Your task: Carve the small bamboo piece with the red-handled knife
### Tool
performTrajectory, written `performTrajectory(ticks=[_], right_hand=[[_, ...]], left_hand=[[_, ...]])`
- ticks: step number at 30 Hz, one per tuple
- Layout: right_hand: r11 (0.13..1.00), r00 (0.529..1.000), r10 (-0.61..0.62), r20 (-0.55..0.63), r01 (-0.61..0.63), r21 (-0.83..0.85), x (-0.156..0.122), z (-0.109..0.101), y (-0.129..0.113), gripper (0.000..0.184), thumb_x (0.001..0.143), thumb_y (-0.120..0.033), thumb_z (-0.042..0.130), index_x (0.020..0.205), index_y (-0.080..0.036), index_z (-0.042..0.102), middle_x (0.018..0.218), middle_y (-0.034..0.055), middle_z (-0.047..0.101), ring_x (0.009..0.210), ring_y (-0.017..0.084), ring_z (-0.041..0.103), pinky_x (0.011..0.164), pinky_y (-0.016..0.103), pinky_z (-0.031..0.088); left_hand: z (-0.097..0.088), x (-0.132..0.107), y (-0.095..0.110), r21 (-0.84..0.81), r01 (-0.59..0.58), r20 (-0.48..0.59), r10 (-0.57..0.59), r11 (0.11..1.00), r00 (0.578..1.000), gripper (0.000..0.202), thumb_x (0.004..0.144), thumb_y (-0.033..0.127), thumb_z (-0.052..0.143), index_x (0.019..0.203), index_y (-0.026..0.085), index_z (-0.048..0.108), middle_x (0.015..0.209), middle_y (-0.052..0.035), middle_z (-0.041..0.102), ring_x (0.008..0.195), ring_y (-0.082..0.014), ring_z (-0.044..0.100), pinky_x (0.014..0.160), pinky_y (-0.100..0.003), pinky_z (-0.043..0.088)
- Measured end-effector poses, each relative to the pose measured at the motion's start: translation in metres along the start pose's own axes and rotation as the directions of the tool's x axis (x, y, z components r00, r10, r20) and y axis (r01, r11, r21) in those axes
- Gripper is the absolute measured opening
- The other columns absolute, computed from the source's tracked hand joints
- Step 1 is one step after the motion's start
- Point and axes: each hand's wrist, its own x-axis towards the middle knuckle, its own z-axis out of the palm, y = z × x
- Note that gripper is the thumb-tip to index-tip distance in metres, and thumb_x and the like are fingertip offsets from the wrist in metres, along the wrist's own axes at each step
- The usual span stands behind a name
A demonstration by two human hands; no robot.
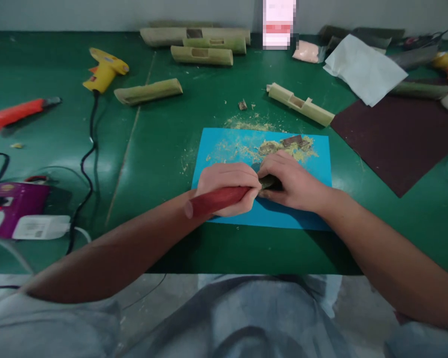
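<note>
My left hand is closed around the red handle of a tool whose working end is hidden. Against its fingertips, my right hand grips a small greenish piece of bamboo, mostly covered by the fingers. Both hands meet over a blue sheet on the green table. Pale shavings and dark bamboo scraps lie on the sheet beyond my hands.
A notched bamboo tube lies behind the sheet, with several more tubes at the back. To the left are a yellow glue gun, a red-handled cutter and a purple power strip. Brown sandpaper and white paper lie right.
</note>
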Motion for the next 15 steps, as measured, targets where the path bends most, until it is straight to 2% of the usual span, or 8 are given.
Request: performTrajectory(ticks=[3, 9, 15], right_hand=[[1.0, 1.0, -0.004, 0.007, 0.004, 0.001, -0.0003, 0.0001, 0.0005, 0.018, 0.1, -0.033, 0.076, 0.108, -0.025, 0.062, 0.108, 0.0071, 0.072, 0.103, 0.029, 0.062, 0.094, 0.046, 0.041], [1.0, 1.0, -0.005, -0.002, 0.005, -0.016, 0.0002, 0.0006, 0.0, 0.016, 0.102, -0.035, 0.073, 0.105, -0.026, 0.06, 0.106, 0.0064, 0.072, 0.101, 0.028, 0.061, 0.094, 0.046, 0.042], [1.0, 1.0, -0.018, -0.009, 0.018, -0.016, 0.0014, 0.0008, 0.0001, 0.017, 0.101, -0.035, 0.073, 0.102, -0.026, 0.06, 0.104, 0.0065, 0.071, 0.099, 0.027, 0.061, 0.094, 0.045, 0.042]], left_hand=[[0.002, -0.0005, 0.0016, -0.002, -0.005, -0.073, 0.005, 1.0, 0.997, 0.013, 0.093, 0.017, 0.069, 0.094, 0.03, 0.074, 0.082, 0.0019, 0.082, 0.071, -0.0157, 0.08, 0.068, -0.025, 0.068], [0.0052, -0.0012, -0.0006, -0.004, -0.042, -0.028, 0.042, 0.999, 0.999, 0.013, 0.093, 0.016, 0.073, 0.099, 0.027, 0.075, 0.089, 0.0, 0.084, 0.079, -0.0157, 0.083, 0.075, -0.024, 0.07], [0.0052, -0.0023, -0.0019, 0.022, -0.032, -0.037, 0.033, 0.999, 0.999, 0.011, 0.093, 0.015, 0.074, 0.097, 0.025, 0.076, 0.091, -0.0011, 0.085, 0.081, -0.0144, 0.083, 0.077, -0.022, 0.068]])
